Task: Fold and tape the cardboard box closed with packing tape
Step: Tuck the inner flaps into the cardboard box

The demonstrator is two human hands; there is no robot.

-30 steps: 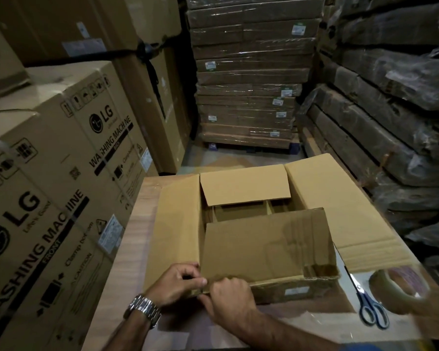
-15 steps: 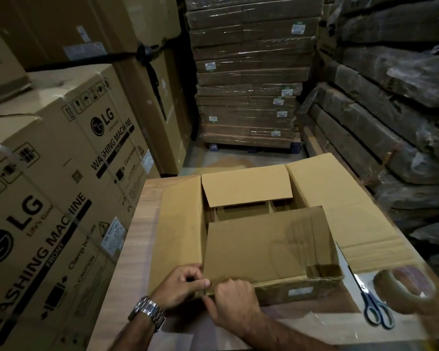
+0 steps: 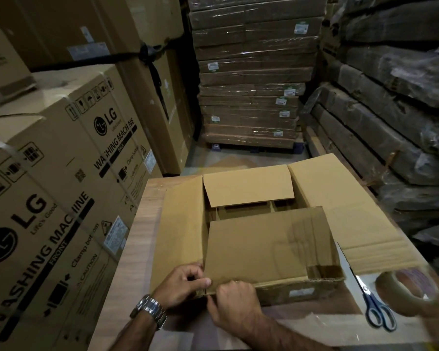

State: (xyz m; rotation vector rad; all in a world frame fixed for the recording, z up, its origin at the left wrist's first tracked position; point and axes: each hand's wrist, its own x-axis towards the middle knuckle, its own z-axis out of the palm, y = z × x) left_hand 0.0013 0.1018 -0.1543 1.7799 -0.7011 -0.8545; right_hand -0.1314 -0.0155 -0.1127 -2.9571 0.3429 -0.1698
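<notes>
Cardboard box (image 3: pixel 269 249): plain brown corrugated board, matte and square-cornered; mid-table, straight ahead of both hands; near flap folded flat over the opening, far flap half down, side flaps spread outward.
Left hand (image 3: pixel 181 283): fingers curled, pinching the near-left corner of the near flap; metal-link wristwatch (image 3: pixel 149 309) on the wrist.
Right hand (image 3: pixel 235 304): curled tight on that same corner, just beside the left hand.
Tape roll (image 3: pixel 407 292): glossy translucent ring, blurred, at the table's near right, apart from the box body.
Scissors (image 3: pixel 376 309): blue loop handles, steel blades closed, just beside the tape roll.
Table (image 3: pixel 137 249): pale wood grain, showing along the left of the box and in front of it.
Edges: washing-machine cartons (image 3: pixel 48 198) close against the table's left side; film-wrapped stacks (image 3: pixel 251 84) beyond a strip of floor.
</notes>
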